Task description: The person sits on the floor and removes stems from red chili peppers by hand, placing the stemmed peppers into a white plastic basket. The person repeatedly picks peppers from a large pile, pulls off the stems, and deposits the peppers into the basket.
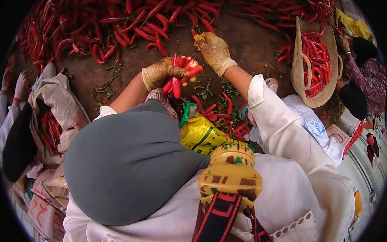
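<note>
My left hand [164,73], in a stained pale glove, is closed around a bunch of red chili peppers [177,84]; several show cut, stemless ends. Up and to the right, my right hand [212,50], in a similar stained glove, is bent near the edge of the pepper pile, its fingers by a red pepper [208,26]; whether it grips anything is hidden. A large heap of red chili peppers with green stems [139,20] spreads across the ground ahead. Below my hands, loose peppers [223,115] and green stems lie beside a yellow plastic sack [203,135].
A pale rubber basket [297,63] of red peppers stands at the right, near a person in a patterned top [368,83]. At the left, an open woven sack [57,100] holds peppers beside another person's gloved hand [20,83]. Crates [45,219] sit at the lower left.
</note>
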A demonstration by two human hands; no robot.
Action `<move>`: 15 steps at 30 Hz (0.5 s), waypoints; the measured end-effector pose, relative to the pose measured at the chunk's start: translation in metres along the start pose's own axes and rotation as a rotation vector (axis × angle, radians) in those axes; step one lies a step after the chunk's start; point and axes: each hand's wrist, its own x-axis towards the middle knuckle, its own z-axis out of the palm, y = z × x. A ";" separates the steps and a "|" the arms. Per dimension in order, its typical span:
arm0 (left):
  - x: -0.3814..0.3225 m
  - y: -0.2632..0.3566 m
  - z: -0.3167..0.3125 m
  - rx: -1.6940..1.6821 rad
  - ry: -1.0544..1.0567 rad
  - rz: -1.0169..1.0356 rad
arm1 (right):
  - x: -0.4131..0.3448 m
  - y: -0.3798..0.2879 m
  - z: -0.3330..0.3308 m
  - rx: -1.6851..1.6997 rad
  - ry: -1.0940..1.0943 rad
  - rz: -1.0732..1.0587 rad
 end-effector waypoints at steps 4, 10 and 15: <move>-0.001 -0.006 -0.024 -0.047 0.273 0.146 | 0.046 0.003 0.032 -0.340 0.110 -0.066; 0.003 -0.014 -0.045 -0.188 0.472 0.317 | 0.015 -0.002 0.044 -0.132 0.065 0.230; 0.010 -0.020 -0.032 -0.127 0.295 0.181 | -0.014 -0.012 0.014 1.111 -0.255 0.556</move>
